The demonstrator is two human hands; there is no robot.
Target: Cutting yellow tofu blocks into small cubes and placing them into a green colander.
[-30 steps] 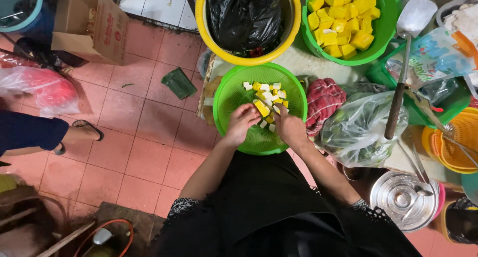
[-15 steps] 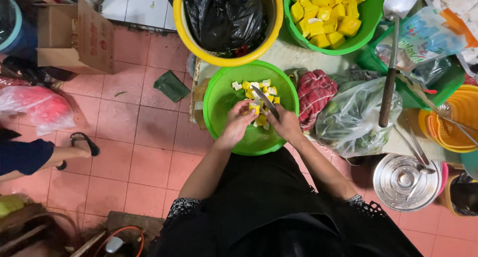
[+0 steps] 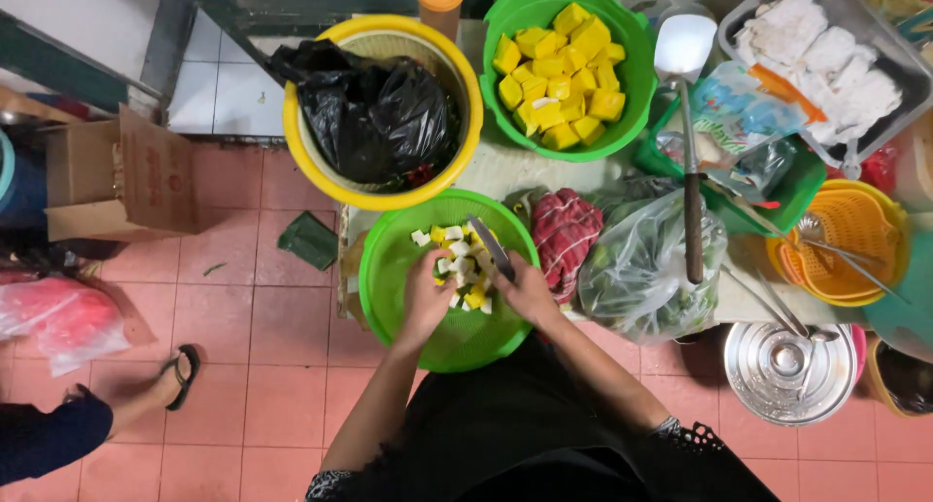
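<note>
Knife with a steel blade (image 3: 492, 246) held over small yellow-and-white cubes (image 3: 459, 269) in a round green plastic basin (image 3: 389, 308).

Right hand (image 3: 526, 290) has its grip closed around the knife's handle, which is hidden inside the fist; the blade's long axis runs diagonally, pointing up and to the left, away from the person, its tip above the cubes. Left hand (image 3: 425, 298) rests curled on the pile, fingertips touching the cubes; whether it pinches one I cannot tell. Just beyond the basin stand a yellow round basket lined with a black plastic bag (image 3: 374, 113) and a green bowl of larger yellow cubes (image 3: 567, 69). Beside the right hand lies a red mesh bag (image 3: 567, 240).
</note>
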